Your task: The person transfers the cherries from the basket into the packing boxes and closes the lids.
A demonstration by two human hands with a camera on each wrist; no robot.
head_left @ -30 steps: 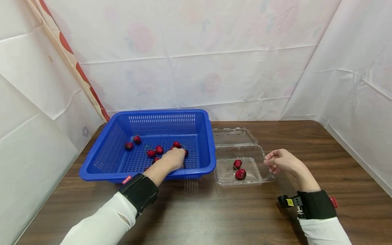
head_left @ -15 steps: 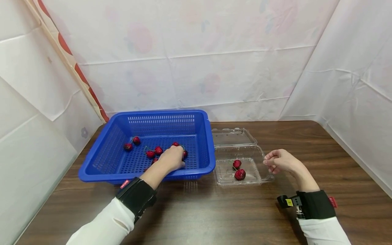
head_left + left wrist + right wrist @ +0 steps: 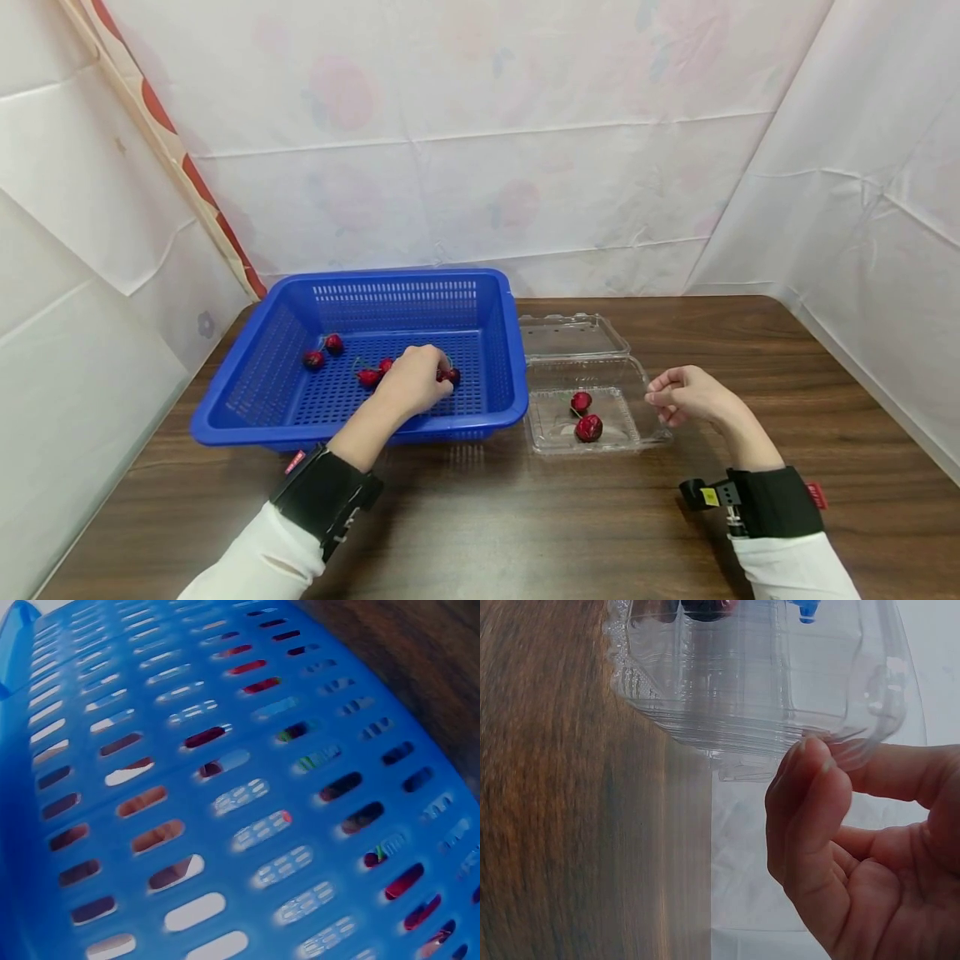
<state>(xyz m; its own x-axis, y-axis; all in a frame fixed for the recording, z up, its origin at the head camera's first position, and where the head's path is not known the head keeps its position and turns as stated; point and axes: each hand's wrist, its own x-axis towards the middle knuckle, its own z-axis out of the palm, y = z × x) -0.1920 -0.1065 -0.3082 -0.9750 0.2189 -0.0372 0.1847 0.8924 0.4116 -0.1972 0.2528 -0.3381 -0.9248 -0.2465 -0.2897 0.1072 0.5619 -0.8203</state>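
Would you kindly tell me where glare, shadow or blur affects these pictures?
Head: pale sheen and shadows on the table; left wrist: white patches glare through the blue basket, cherries behind it look blurred; right wrist: light streaks across the clear container.

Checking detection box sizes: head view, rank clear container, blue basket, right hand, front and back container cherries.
1. Blue basket
2. Clear container
3. Right hand
4. Front cherry, back cherry: unranked; front looks slightly larger but is nearer.
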